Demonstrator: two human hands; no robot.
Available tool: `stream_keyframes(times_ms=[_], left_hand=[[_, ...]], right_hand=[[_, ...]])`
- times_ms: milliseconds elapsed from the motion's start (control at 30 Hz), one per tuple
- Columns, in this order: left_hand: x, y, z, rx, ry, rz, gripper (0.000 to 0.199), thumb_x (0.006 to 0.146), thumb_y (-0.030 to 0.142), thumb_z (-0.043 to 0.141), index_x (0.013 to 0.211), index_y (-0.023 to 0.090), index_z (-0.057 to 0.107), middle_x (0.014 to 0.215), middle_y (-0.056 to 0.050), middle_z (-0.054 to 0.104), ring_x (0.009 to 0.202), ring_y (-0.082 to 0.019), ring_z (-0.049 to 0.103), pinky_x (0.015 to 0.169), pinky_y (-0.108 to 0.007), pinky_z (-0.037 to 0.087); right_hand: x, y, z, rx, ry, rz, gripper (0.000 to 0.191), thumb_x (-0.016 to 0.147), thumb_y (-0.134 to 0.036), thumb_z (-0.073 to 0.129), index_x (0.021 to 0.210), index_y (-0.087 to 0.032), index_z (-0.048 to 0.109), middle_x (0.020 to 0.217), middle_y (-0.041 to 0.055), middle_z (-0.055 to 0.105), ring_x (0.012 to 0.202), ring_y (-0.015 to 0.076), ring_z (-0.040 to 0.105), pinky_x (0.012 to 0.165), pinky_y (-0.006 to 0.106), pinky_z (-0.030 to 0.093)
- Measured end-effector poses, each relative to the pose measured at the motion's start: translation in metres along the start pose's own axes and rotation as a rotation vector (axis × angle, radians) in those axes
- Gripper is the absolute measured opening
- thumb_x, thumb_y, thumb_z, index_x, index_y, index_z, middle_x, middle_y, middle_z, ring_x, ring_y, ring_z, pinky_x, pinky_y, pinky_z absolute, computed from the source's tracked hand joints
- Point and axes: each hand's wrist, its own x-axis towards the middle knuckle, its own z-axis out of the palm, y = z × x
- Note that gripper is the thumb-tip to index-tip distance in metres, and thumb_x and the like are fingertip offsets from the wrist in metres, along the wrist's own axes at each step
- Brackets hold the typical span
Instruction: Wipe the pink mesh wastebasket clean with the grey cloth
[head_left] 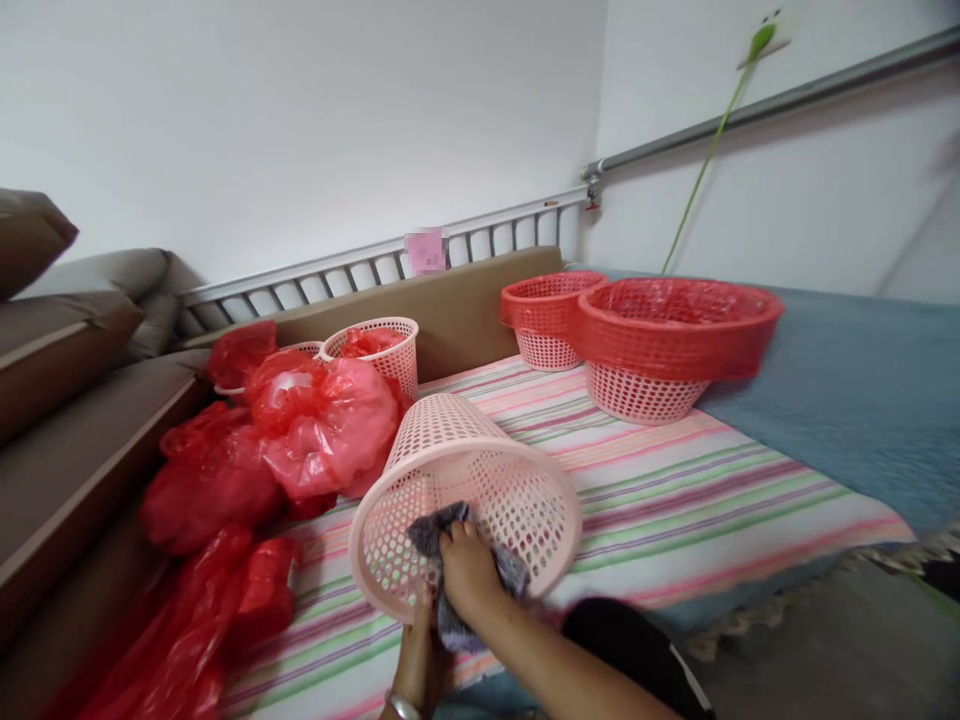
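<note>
Lying on its side on the striped bedcover [675,500], with its open mouth facing you, is a pale pink perforated basket [465,480] that looks light, thin-walled and a little springy, so the rim is likely the firmest place to grip. Your left hand [421,655] is closing on that lower rim, while your right hand [469,570] is reaching inside, fingers curled around a soft grey cloth [450,530] pressed to the wall.

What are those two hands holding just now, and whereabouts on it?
The right hand grips a grey cloth, bunched at its middle, inside the tipped pink perforated plastic basket. The left hand holds that basket's lower rim.
</note>
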Motion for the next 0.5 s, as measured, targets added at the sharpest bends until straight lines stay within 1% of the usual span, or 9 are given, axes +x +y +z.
stream_keyframes(times_ms=[67,133,200,267,333,400,467,500], left_hand=[[0.005,-0.002,-0.003,-0.009,-0.003,-0.009,0.048,0.076,0.037,0.063,0.119,0.015,0.057,0.114,-0.013,0.068,0.119,-0.031,0.053,0.104,-0.04,0.038],[0.009,-0.004,-0.004,-0.016,-0.019,-0.024,0.057,0.077,0.039,0.06,0.126,0.011,0.05,0.118,-0.015,0.066,0.119,-0.031,0.053,0.105,-0.04,0.035],[0.011,-0.006,-0.002,-0.012,-0.044,-0.044,0.062,0.075,0.041,0.063,0.127,0.01,0.049,0.119,-0.016,0.065,0.118,-0.031,0.054,0.105,-0.04,0.034],[0.009,-0.005,-0.002,-0.006,-0.081,-0.066,0.062,0.072,0.044,0.065,0.122,0.01,0.054,0.114,-0.016,0.067,0.114,-0.032,0.057,0.102,-0.042,0.037],[0.004,0.0,-0.004,0.034,-0.096,-0.107,0.059,0.07,0.05,0.066,0.113,0.009,0.06,0.101,-0.017,0.071,0.102,-0.034,0.064,0.094,-0.045,0.043],[-0.002,0.01,-0.009,0.146,-0.041,-0.128,0.055,0.069,0.055,0.065,0.101,0.01,0.064,0.079,-0.015,0.073,0.077,-0.033,0.07,0.077,-0.046,0.051],[-0.006,0.02,-0.016,0.256,0.039,-0.081,0.049,0.068,0.054,0.067,0.096,0.014,0.061,0.066,-0.007,0.069,0.059,-0.025,0.068,0.064,-0.039,0.053],[-0.007,0.025,-0.018,0.29,0.07,-0.039,0.047,0.067,0.051,0.07,0.096,0.017,0.059,0.065,-0.004,0.067,0.055,-0.022,0.066,0.061,-0.035,0.052]], right_hand=[[-0.023,-0.004,0.003,0.026,-0.009,-0.012,0.031,0.087,-0.012,0.038,0.099,-0.016,0.066,0.102,0.0109,0.061,0.101,0.0266,0.05,0.087,0.038,0.037],[-0.039,-0.006,0.006,0.073,0.0,-0.033,0.032,0.088,-0.012,0.037,0.101,-0.017,0.065,0.105,0.0097,0.06,0.102,0.026,0.05,0.089,0.038,0.037],[-0.049,-0.005,0.008,0.124,0.021,-0.043,0.033,0.088,-0.012,0.036,0.101,-0.018,0.065,0.106,0.0086,0.06,0.103,0.025,0.05,0.091,0.038,0.036],[-0.052,-0.002,0.008,0.162,0.037,-0.047,0.034,0.089,-0.011,0.035,0.101,-0.019,0.065,0.106,0.0078,0.06,0.103,0.0245,0.05,0.091,0.037,0.037],[-0.052,0.0,0.007,0.176,0.044,-0.047,0.034,0.089,-0.011,0.034,0.103,-0.019,0.065,0.107,0.0077,0.06,0.104,0.025,0.05,0.091,0.038,0.038],[-0.052,0.0,0.007,0.173,0.038,-0.046,0.035,0.088,-0.01,0.034,0.106,-0.019,0.063,0.109,0.0081,0.059,0.106,0.0262,0.049,0.092,0.04,0.037],[-0.051,-0.001,0.01,0.155,0.021,-0.044,0.036,0.088,-0.01,0.034,0.108,-0.019,0.063,0.111,0.0093,0.059,0.108,0.0274,0.048,0.094,0.043,0.035],[-0.051,-0.002,0.011,0.145,0.013,-0.045,0.036,0.087,-0.01,0.035,0.108,-0.018,0.063,0.112,0.01,0.059,0.109,0.0278,0.048,0.096,0.044,0.034]])
